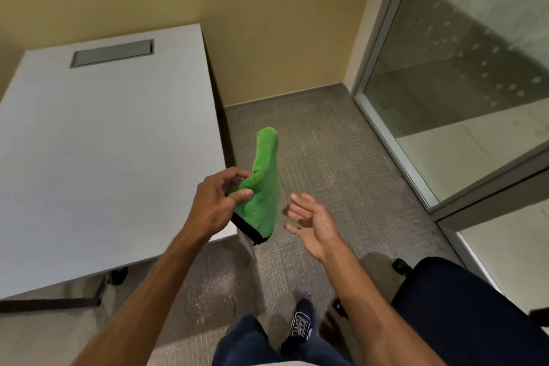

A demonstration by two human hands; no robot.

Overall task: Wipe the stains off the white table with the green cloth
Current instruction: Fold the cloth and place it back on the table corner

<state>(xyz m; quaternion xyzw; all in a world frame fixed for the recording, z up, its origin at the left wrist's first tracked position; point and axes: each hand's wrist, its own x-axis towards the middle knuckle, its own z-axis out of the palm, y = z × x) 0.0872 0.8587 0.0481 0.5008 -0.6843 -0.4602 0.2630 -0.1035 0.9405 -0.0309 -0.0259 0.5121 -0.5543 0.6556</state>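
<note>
The green cloth [264, 187], fluffy with a black hem at its lower edge, hangs folded in the air just past the table's right front corner. My left hand [218, 202] pinches it between thumb and fingers. My right hand [309, 221] is beside the cloth on the right, fingers spread, palm turned toward it, not touching it. The white table [104, 151] fills the left half of the view; I cannot make out any stains on its surface from here.
A grey cable hatch [112, 53] sits in the table's far end. A dark office chair [463, 315] stands at the lower right. A glass wall with a metal frame [386, 128] runs along the right, a yellow wall behind. Grey carpet [320, 142] lies between them.
</note>
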